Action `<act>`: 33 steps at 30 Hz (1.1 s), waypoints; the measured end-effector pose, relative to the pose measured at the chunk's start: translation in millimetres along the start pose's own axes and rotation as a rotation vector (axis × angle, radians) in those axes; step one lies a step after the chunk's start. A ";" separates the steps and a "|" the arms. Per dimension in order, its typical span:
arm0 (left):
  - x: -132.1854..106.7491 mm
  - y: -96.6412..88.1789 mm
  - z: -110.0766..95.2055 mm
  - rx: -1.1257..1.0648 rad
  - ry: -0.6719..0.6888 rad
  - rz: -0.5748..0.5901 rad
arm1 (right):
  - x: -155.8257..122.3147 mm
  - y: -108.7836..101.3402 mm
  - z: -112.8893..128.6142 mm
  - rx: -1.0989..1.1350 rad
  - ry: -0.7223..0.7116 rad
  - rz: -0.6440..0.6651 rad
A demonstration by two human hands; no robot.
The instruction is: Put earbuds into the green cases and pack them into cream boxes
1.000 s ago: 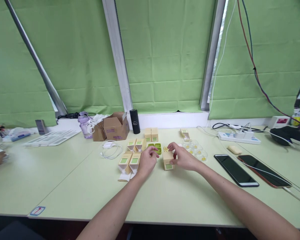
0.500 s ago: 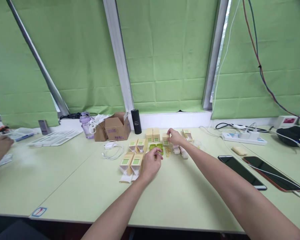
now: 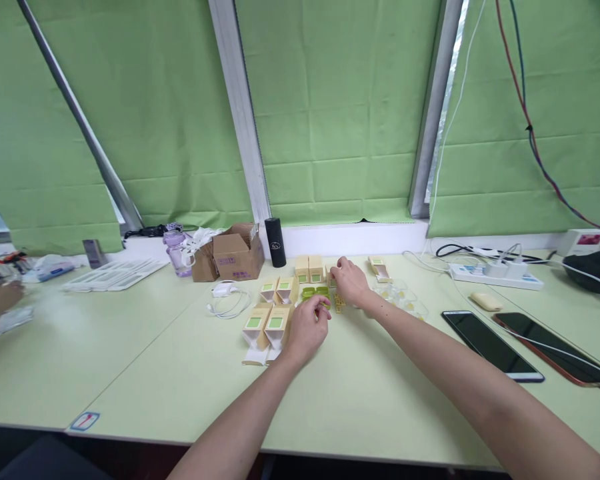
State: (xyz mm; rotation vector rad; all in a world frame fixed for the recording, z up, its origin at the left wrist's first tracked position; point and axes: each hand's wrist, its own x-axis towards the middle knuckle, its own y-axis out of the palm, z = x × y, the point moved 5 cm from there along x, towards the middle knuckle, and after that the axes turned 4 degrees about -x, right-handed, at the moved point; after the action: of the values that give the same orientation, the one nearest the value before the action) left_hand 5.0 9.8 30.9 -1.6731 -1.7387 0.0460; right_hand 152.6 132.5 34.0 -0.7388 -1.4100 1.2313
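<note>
Green blinds [image 3: 335, 120] are hanging behind the pale worktop [image 3: 170, 380]. Cartons [image 3: 276, 321] are standing at ten o'clock from the left hand [image 3: 307, 327], which is curling half-open, holding nothing visible. At its one o'clock, a small box [image 3: 331, 280] is meeting the right hand's [image 3: 351, 280] bent fingers; I can't tell whether they're gripping.

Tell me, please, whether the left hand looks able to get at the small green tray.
Yes, most likely: the green tray lies just beyond the left hand, with nothing seen between them, and the right hand is off to the tray's right.
</note>
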 end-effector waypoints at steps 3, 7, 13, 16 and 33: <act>0.5 0.8 0.9 0.002 0.012 0.005 | -3.1 4.6 5.9 -0.064 0.023 0.063; 1.0 0.7 2.5 -0.015 0.015 0.004 | 0.6 12.8 5.8 -0.111 0.098 0.124; 0.7 1.5 1.8 0.028 0.035 0.019 | 11.7 20.2 4.2 -0.091 0.115 0.172; 0.3 2.4 1.9 0.030 0.038 0.023 | 19.1 24.5 3.6 -0.073 0.136 0.174; 0.9 8.9 5.4 0.041 0.063 0.054 | 39.6 38.2 -4.0 0.034 0.166 0.235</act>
State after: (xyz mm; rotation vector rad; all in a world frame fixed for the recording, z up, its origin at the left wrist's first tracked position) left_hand 10.0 14.4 23.0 -1.6743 -1.6357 0.0529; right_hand 140.0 180.5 9.9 -0.9820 -1.1886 1.3371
